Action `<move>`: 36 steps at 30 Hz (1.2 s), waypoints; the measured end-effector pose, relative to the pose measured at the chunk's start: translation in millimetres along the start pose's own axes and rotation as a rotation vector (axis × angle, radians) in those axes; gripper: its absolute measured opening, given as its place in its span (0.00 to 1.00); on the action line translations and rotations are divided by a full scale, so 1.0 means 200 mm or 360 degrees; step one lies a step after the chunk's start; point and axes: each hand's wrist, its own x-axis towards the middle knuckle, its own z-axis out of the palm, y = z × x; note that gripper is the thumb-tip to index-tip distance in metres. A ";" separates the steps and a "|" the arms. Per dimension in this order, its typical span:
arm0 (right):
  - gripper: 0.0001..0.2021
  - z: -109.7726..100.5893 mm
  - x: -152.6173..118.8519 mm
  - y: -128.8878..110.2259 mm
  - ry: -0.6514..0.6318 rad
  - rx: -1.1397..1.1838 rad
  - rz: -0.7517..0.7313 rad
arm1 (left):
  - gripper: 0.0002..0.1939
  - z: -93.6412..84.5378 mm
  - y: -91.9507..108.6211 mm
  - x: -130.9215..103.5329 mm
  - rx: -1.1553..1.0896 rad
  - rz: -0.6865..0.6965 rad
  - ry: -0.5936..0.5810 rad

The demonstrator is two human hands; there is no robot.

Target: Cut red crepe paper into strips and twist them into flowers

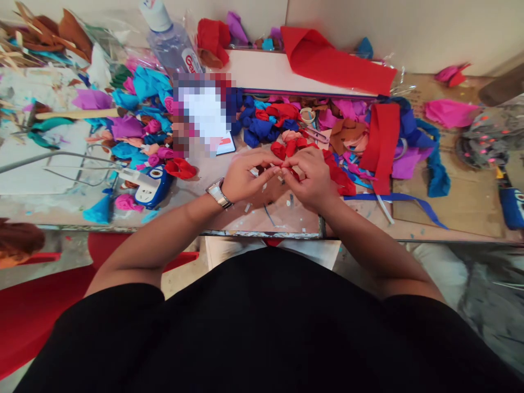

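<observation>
My left hand point(249, 176), with a watch point(220, 194) on its wrist, and my right hand point(309, 176) meet over the front part of the table. Thumbs and fingertips of both pinch a small red piece of crepe-like material point(282, 165), mostly hidden by the fingers. Just beyond the right hand lie red bunched pieces point(292, 146). To its right a long red strip point(380, 147) drapes over the pile, and a pair of scissors point(317, 135) lies partly covered among scraps.
A lit phone point(204, 117) leans behind my left hand. Left are twisted coloured pieces point(153, 128), a power strip point(153, 188) with a plugged-in charger, and a hammer point(77, 113). A clear bottle point(172, 41) stands behind. Right lie a blue strip point(409, 197) and cardboard point(450, 213).
</observation>
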 end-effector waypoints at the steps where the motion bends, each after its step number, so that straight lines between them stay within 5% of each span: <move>1: 0.08 0.00 0.00 0.00 -0.0012 0.0010 0.0015 | 0.21 0.00 0.00 0.00 0.0015 0.0003 0.0002; 36: 0.07 -0.02 0.01 -0.02 0.0135 0.0055 0.0026 | 0.19 0.01 -0.01 0.00 -0.0037 0.0037 0.0015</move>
